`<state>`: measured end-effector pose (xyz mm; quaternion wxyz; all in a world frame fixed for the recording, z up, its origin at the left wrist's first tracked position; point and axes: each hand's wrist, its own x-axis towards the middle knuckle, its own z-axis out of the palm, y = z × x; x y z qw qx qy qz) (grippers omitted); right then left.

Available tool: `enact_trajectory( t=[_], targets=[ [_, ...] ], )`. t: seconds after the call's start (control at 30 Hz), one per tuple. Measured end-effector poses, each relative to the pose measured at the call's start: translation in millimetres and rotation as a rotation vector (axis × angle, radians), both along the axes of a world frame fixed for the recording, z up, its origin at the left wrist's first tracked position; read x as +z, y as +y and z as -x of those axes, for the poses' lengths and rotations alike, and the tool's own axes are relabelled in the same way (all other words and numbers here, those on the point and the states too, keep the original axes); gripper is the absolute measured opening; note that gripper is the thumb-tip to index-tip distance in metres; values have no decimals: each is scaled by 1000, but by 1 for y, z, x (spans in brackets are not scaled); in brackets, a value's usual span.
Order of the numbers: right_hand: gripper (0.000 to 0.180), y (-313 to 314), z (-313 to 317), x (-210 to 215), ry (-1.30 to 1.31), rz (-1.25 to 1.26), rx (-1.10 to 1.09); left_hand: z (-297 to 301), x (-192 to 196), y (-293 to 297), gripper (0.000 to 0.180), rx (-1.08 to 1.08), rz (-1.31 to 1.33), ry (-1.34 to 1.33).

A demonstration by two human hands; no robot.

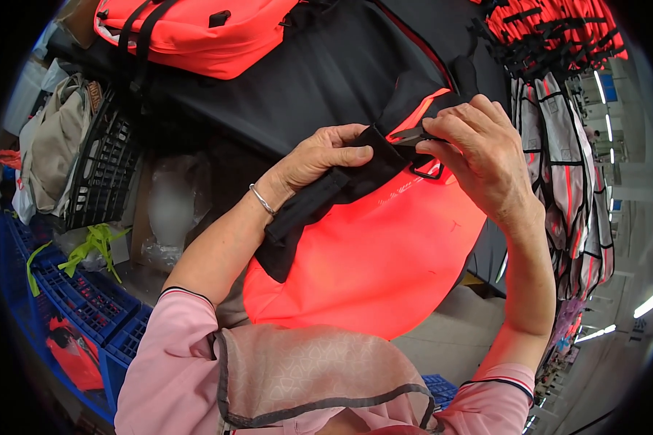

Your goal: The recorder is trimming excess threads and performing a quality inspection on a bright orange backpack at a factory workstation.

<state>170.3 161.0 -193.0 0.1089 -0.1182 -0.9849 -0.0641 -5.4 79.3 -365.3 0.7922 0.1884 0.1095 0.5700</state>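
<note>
A bright orange-red bag (370,261) with black fabric trim hangs over the near edge of the black table and down in front of me. My left hand (323,156) is closed, pinching the bag's black fabric edge (370,163) between thumb and fingers. In my right hand (486,152) is a pair of thread snips (411,135), closed in my fingers. Their dark pointed blades lie against the black edge, beside an orange strip. Just below them is a black metal ring (432,172). Most of the snips' handle is hidden by my fingers.
Another orange bag (210,43) lies at the far left of the black table (268,109). Grey-and-orange pieces (559,167) hang at the right, below a pile of orange-and-black straps (551,32). Blue crates (87,297) and a black basket (101,167) stand at left.
</note>
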Motion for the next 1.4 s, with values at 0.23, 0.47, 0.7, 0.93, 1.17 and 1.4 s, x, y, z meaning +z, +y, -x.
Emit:
enact_trajectory(
  t=[0.23, 0.47, 0.7, 0.93, 1.17, 1.4],
  targets=[
    [17, 5, 6, 10, -91, -59, 87, 1, -2, 2, 35, -16, -6, 54],
    [18, 8, 4, 7, -72, -45, 104, 1, -1, 2, 33, -16, -16, 60],
    [20, 12, 10, 18, -169, -35, 141, 0, 0, 4, 34, -30, -14, 119],
    [26, 13, 12, 21, -202, 2, 187, 0, -4, 4, 34, -46, -47, 174],
    [15, 3, -3, 3, 64, 569, -249, -3, -1, 2, 33, -28, -8, 36],
    [17, 11, -11, -3, 118, 361, -113, -3, -4, 4, 34, -31, 9, 27]
  ],
)
